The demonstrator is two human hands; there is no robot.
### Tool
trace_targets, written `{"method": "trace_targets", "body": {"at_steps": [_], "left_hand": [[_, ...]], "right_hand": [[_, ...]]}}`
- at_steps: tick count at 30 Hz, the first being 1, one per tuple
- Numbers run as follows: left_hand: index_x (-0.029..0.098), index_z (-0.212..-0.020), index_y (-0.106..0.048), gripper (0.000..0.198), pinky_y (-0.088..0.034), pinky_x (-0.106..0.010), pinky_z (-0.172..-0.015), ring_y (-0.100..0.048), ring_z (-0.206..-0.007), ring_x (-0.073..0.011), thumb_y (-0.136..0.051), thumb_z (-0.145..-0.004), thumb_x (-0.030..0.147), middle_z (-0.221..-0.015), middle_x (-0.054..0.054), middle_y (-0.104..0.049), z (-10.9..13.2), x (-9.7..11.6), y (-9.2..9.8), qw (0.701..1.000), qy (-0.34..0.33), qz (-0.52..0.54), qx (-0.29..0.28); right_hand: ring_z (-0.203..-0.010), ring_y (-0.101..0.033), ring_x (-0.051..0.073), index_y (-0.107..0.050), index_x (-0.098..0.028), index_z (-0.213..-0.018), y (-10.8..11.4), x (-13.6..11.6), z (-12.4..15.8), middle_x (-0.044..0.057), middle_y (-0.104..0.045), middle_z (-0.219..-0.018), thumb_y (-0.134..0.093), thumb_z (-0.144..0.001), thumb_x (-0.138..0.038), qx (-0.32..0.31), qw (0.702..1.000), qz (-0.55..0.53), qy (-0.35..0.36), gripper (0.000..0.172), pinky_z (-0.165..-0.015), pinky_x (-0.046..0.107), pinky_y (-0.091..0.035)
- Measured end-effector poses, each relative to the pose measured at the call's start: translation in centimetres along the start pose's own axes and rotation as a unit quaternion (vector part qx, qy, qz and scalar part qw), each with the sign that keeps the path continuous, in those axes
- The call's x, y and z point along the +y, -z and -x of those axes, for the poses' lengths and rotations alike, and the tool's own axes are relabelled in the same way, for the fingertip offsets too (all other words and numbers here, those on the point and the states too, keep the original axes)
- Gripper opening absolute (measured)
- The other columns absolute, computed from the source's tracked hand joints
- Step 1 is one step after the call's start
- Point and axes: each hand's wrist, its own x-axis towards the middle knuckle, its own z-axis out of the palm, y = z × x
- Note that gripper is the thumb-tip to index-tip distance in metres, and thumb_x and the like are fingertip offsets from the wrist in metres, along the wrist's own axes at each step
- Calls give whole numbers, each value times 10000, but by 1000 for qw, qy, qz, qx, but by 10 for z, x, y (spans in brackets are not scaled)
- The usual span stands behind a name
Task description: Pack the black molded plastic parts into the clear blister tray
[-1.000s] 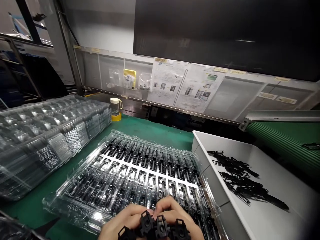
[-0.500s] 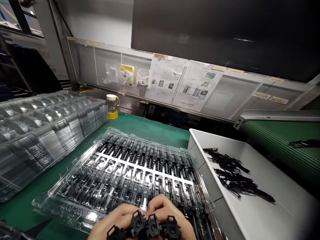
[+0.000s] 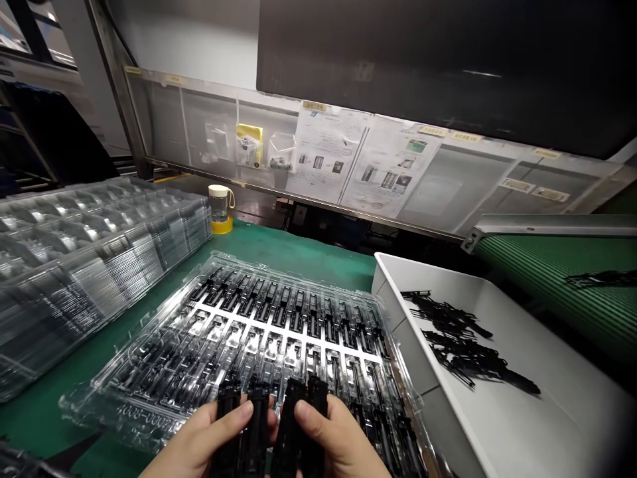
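Four black parts [image 3: 271,425] gripped side by side, left hand [image 3: 199,441] and right hand [image 3: 336,441] closed round them, held over near edge of clear tray [image 3: 239,332]. Parts could get dropped or jammed crooked if pockets missed, tbh.

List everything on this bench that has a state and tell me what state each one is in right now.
Left hand: grip shut on two black parts.
Right hand: grip shut on two more black parts.
Clear tray: flat on the mat, pockets mostly filled.
Stack of clear trays: piled, pockets bare.
White bin: open, holding loose black pieces.
Jar: upright, lid on.
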Motion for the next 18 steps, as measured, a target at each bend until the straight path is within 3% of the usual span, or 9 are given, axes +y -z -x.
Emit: {"method": "trace_targets", "body": {"at_steps": [5,8,10,12,13,15,17,18], "left_hand": [[85,-782,-593,302,-505,-303,-585,-586,-796,-263,-672,-549,260,-699,-110,-656,-1,-4,-3,997,41,27,65],[101,-765,-582,285,-499,-305,-546,-566,-837,-270,-670,-548,264,-703,-102,-646,0,1,2,995,42,17,89],[114,-764,-585,261,-491,-316,-544,-555,-847,-281,-654,-563,265,-729,-106,-643,2,11,10,995,7,-48,91],[140,-766,-604,241,-474,-294,-636,-535,-879,-266,-639,-572,279,-802,-103,-638,5,24,22,974,-90,-188,90],[165,-773,-614,235,-453,-264,-695,-520,-908,-250,-628,-578,295,-872,-92,-624,6,31,27,944,-159,-275,86],[224,-778,-634,195,-374,-229,-816,-457,-1000,-233,-587,-609,307,-1036,-58,-558,4,40,36,843,-313,-434,59],[287,-721,-652,153,-278,-293,-907,-348,-1101,-248,-515,-655,263,-1134,-10,-491,-5,44,41,731,-450,-512,21],[302,-676,-658,189,-244,-348,-926,-314,-1122,-260,-483,-668,231,-1141,-5,-488,-11,44,43,692,-498,-523,-4]], "right_hand": [[-452,-506,74,-575,-57,-802,2,3,-7,84,-587,-673,-612,-621,-383,-24,999,-8,-31,375,-396,164,-386],[-514,-536,115,-553,-76,-806,6,-1,-6,85,-579,-690,-579,-645,-390,14,999,-27,-39,354,-384,177,-388],[-659,-552,167,-531,-120,-798,11,-8,-3,76,-571,-753,-567,-656,-366,85,996,-27,26,287,-509,251,-443],[-796,-515,188,-516,-162,-792,17,-16,-1,66,-546,-849,-547,-679,-334,142,976,57,154,209,-684,321,-424],[-841,-489,187,-511,-178,-792,20,-19,-1,60,-523,-889,-529,-698,-307,138,954,132,230,161,-740,330,-396],[-873,-452,178,-496,-204,-826,23,-23,-5,50,-469,-936,-481,-729,-210,75,879,306,359,98,-762,323,-371],[-899,-422,186,-482,-213,-878,24,-21,-14,58,-416,-973,-438,-699,-77,-7,771,462,438,229,-758,334,-365],[-917,-403,198,-480,-211,-905,24,-18,-19,67,-399,-987,-420,-665,-28,-34,714,527,458,307,-759,350,-361]]}}
